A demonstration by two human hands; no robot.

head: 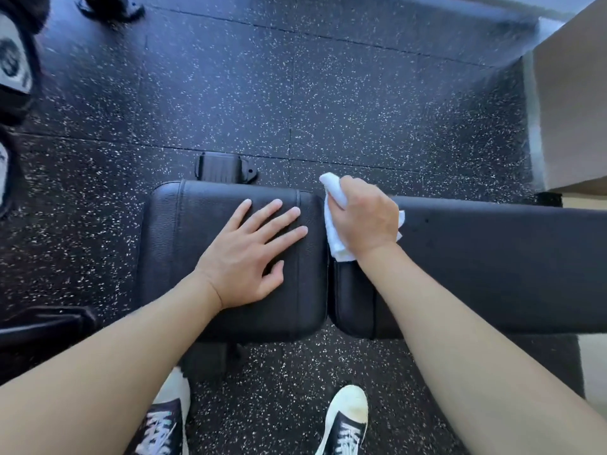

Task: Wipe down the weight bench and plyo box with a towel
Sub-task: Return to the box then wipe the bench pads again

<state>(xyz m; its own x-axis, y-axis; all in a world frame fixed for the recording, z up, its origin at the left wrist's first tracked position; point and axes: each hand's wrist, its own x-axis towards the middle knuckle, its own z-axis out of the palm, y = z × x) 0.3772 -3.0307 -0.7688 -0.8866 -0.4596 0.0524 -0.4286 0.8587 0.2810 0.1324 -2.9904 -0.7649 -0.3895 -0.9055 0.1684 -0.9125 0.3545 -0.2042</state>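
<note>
While left hand lies flat on bench | right hand grips towel

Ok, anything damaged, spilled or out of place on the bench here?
Nothing stands out. The left hand lies flat on the seat pad, the right hand grips the white towel at the gap beside the back pad. Both pads look intact.
</note>
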